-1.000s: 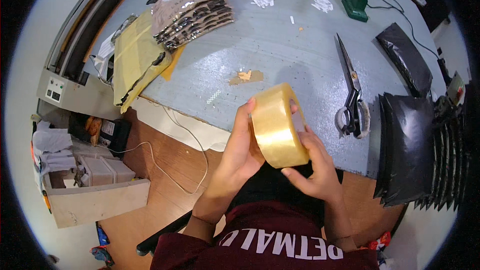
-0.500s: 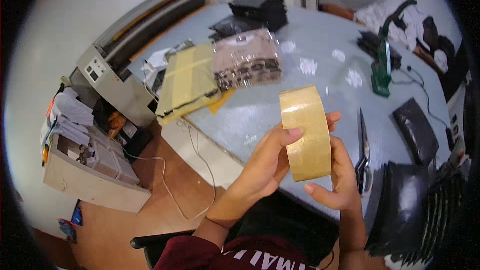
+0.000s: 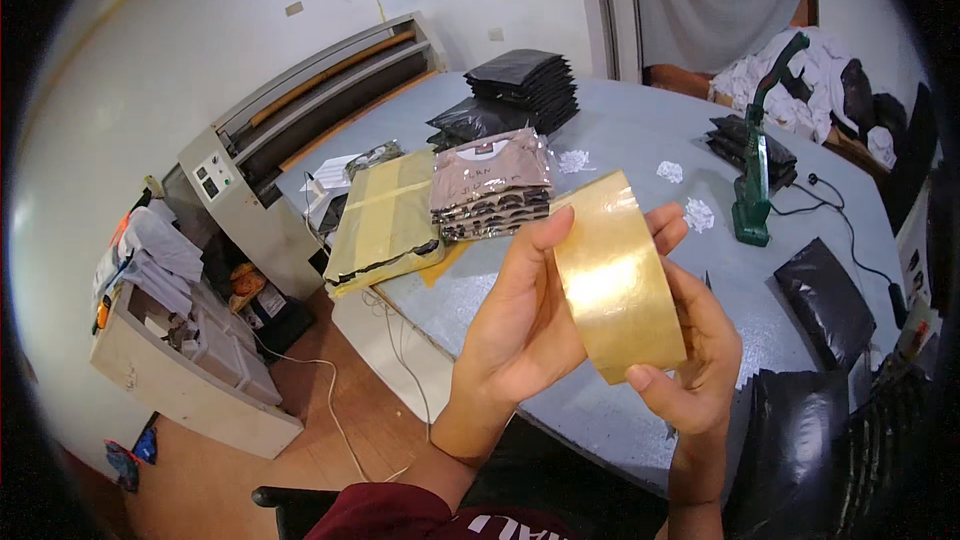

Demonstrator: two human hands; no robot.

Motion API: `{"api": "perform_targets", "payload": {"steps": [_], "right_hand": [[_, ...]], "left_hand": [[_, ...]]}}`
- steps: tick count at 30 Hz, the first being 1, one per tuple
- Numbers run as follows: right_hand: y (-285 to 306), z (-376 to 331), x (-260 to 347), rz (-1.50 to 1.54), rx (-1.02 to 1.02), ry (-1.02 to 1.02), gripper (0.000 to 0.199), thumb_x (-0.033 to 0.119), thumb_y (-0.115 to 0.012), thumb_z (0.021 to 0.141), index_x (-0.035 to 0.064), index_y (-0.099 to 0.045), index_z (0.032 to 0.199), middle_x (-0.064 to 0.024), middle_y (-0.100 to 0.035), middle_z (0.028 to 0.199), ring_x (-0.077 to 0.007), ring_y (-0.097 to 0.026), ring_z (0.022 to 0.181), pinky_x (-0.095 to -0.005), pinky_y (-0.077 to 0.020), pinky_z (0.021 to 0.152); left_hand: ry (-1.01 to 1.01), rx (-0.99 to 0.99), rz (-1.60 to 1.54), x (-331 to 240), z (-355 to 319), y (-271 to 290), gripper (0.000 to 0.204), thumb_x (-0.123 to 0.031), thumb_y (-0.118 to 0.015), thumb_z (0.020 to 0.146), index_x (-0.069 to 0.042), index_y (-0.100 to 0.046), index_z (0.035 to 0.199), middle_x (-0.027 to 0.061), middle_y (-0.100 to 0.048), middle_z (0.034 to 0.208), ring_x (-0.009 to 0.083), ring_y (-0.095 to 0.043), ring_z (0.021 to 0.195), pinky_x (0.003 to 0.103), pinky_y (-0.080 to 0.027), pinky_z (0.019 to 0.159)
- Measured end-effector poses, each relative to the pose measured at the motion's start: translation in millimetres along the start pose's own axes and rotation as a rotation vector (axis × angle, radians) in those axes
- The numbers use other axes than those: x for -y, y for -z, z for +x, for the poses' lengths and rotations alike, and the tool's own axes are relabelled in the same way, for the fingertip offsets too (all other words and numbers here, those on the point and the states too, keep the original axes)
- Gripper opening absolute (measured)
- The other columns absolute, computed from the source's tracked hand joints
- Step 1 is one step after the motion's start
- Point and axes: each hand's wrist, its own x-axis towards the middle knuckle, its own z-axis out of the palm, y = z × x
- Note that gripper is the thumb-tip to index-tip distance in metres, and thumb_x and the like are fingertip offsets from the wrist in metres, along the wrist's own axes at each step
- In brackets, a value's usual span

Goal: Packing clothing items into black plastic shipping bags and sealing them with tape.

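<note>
A wide roll of shiny tan packing tape [image 3: 622,285] is held up between both hands above the near edge of the table. My left hand [image 3: 520,310] grips its left side, the thumb at the upper left edge. My right hand [image 3: 700,340] holds it from the lower right, with the thumb on the bottom edge and the fingers behind. The roll's outer face is turned toward me and catches the light. Beyond it lies a stack of folded shirts in clear bags [image 3: 492,180]. Most of the scissors are hidden behind my right hand.
Left of the shirts lies a yellow-taped parcel [image 3: 388,215]. Black pouches [image 3: 520,85] are stacked at the back, with more black packages [image 3: 800,430] at the near right. A green corded tool [image 3: 752,180] stands on the grey table [image 3: 620,125]. A large machine [image 3: 215,175] stands behind left.
The tape roll has tilted and come nearer, and my right thumb now touches its lower edge. My left thumb has shifted to the upper left edge. The view has tipped upward.
</note>
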Motion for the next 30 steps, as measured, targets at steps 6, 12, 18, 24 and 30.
{"api": "perform_targets", "payload": {"steps": [6, 12, 18, 24, 30], "right_hand": [[9, -3, 5, 0.169, -0.067, -0.040, 0.066, 0.002, -0.062, 0.064, -0.0113, -0.033, 0.121, -0.0170, -0.049, 0.114, -0.0200, -0.049, 0.106, -0.0295, -0.0361, 0.090], [6, -8, 9, 0.191, -0.070, -0.043, 0.066, -0.002, -0.061, 0.066, -0.0112, -0.029, 0.124, -0.0181, -0.046, 0.118, -0.0205, -0.047, 0.109, -0.0297, -0.0349, 0.092], [-16, -13, 30, 0.124, -0.339, -0.112, 0.072, 0.015, -0.067, 0.060, -0.0132, -0.036, 0.118, -0.0165, -0.052, 0.108, -0.0192, -0.053, 0.097, -0.0270, -0.0398, 0.086], [-14, -13, 35, 0.157, -0.365, -0.212, 0.075, 0.015, -0.067, 0.060, -0.0141, -0.033, 0.120, -0.0173, -0.052, 0.110, -0.0193, -0.053, 0.098, -0.0263, -0.0392, 0.086], [-13, -13, 40, 0.237, -0.383, -0.221, 0.079, 0.013, -0.064, 0.056, -0.0160, -0.030, 0.121, -0.0185, -0.051, 0.110, -0.0212, -0.052, 0.101, -0.0261, -0.0374, 0.088]], "left_hand": [[-0.066, 0.111, 0.217, 16, 5, -5, 0.055, -0.023, -0.045, 0.083, 0.005, -0.026, 0.127, 0.0176, -0.035, 0.129, 0.0260, -0.034, 0.121, 0.036, -0.029, 0.100], [-0.072, 0.119, 0.323, 19, 4, -7, 0.063, -0.020, -0.050, 0.078, 0.007, -0.022, 0.129, 0.0178, -0.032, 0.131, 0.0247, -0.032, 0.122, 0.036, -0.029, 0.100], [-0.006, 0.184, 0.294, 22, 5, -3, 0.065, -0.018, -0.051, 0.075, 0.008, -0.023, 0.128, 0.0187, -0.031, 0.131, 0.0248, -0.033, 0.122, 0.034, -0.027, 0.101], [0.022, 0.220, 0.363, 22, 7, -2, 0.064, -0.018, -0.052, 0.075, 0.009, -0.025, 0.126, 0.0164, -0.036, 0.127, 0.0234, -0.039, 0.117, 0.033, -0.031, 0.098], [0.092, 0.068, 0.331, 22, 14, -7, 0.080, -0.029, -0.056, 0.068, 0.006, -0.018, 0.130, 0.0288, -0.023, 0.131, 0.0354, -0.024, 0.125, 0.046, -0.027, 0.100]]}}
